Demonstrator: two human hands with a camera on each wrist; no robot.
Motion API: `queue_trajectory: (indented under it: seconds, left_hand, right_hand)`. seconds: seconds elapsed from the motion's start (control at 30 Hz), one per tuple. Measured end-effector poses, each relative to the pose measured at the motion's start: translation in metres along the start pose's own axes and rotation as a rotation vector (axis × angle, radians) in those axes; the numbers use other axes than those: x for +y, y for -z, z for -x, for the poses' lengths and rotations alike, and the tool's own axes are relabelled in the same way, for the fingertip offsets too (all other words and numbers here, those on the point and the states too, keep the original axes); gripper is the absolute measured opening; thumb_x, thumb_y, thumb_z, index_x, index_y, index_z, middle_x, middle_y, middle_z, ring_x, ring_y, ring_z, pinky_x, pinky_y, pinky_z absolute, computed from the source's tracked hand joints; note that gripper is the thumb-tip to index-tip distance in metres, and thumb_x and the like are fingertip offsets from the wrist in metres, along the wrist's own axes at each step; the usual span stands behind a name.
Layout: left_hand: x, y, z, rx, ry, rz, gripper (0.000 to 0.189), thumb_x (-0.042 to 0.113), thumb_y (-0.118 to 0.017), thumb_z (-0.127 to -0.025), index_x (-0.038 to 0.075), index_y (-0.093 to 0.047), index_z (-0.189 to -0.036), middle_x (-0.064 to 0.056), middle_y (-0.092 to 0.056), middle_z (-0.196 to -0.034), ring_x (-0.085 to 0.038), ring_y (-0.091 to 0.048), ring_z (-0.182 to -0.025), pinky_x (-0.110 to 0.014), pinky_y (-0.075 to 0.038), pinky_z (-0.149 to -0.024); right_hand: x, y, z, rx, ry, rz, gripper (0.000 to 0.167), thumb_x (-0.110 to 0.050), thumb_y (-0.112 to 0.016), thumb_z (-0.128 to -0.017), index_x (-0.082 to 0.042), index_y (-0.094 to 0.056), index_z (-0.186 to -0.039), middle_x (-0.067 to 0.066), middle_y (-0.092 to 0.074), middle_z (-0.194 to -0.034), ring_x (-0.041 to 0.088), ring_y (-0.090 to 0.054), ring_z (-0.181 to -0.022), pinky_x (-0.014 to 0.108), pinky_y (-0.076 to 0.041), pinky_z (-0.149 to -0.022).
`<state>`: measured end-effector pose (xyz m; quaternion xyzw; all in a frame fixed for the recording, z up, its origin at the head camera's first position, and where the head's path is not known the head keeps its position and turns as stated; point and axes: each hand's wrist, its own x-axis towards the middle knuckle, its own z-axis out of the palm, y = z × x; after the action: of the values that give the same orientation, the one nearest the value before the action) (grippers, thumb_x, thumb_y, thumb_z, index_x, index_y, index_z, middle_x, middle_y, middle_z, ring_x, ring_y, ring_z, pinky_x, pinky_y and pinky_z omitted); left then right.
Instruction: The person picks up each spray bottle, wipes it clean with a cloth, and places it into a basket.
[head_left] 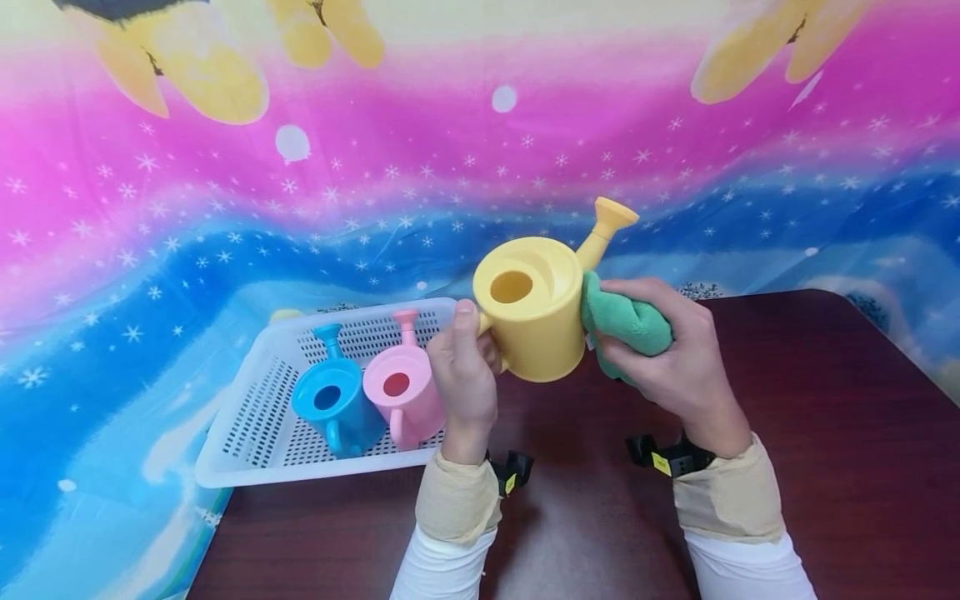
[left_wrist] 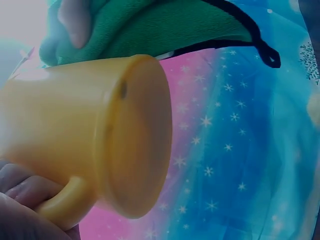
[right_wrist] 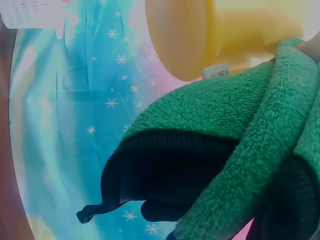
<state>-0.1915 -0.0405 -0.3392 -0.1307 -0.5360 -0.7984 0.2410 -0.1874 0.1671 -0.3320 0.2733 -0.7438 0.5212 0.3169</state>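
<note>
A yellow watering can [head_left: 543, 333] is held up above the table, its spout pointing to the upper right. My left hand [head_left: 467, 375] grips it by the handle [left_wrist: 70, 205]. Bunched in my right hand [head_left: 686, 358] is a green cloth [head_left: 630, 321], which touches the can's side just below the spout. The left wrist view shows the can's base and a small dark spot near its rim. In the right wrist view the cloth [right_wrist: 210, 105] hangs down, with a dark edging, a loop and a white tag.
A white perforated basket [head_left: 247, 417] stands on the left of the dark wooden table [head_left: 825, 467]. Inside it are a blue watering can [head_left: 348, 408] and a pink watering can [head_left: 420, 396]. A patterned, colourful cloth backdrop [head_left: 450, 167] hangs behind the table.
</note>
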Motion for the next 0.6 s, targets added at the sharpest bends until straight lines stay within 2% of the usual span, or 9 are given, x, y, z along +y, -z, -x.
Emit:
queue_trajectory:
  seconds: [0.27,0.43,0.6]
  left_hand:
    - [0.0002,-0.0017,0.0002,0.013,0.028,-0.023,0.057,0.027,-0.043,-0.106,-0.005,-0.029,-0.06,0.009,-0.033,-0.05,-0.008,-0.027,-0.043,-0.02,-0.022,-0.044]
    - [0.0006,-0.0022,-0.0003,0.031,0.037,-0.021,0.059,0.029,-0.043,-0.106,-0.006,-0.029,-0.061,0.009,-0.033,-0.05,-0.007,-0.028,-0.043,-0.019,-0.023,-0.044]
    - [0.0022,-0.0025,-0.001,0.064,0.047,-0.008,0.054,0.028,-0.043,-0.106,0.008,-0.033,-0.058,0.009,-0.033,-0.05,-0.007,-0.027,-0.043,-0.019,-0.022,-0.044]
  right_hand:
    - [-0.0025,0.0029,0.0003,-0.033,-0.032,-0.014,0.058,0.018,-0.081,-0.072,0.0,-0.071,-0.126,0.008,-0.073,-0.123,0.016,-0.064,-0.113,0.025,-0.05,-0.096]
    - [-0.0025,0.001,0.0001,-0.071,-0.006,-0.058,0.058,0.021,-0.079,-0.071,0.001,-0.071,-0.124,0.009,-0.072,-0.121,0.016,-0.063,-0.11,0.025,-0.051,-0.095]
    - [-0.0014,-0.0027,-0.0001,-0.103,0.033,-0.075,0.057,0.022,-0.079,-0.07,0.0,-0.072,-0.122,0.007,-0.073,-0.12,0.012,-0.063,-0.108,0.024,-0.05,-0.093]
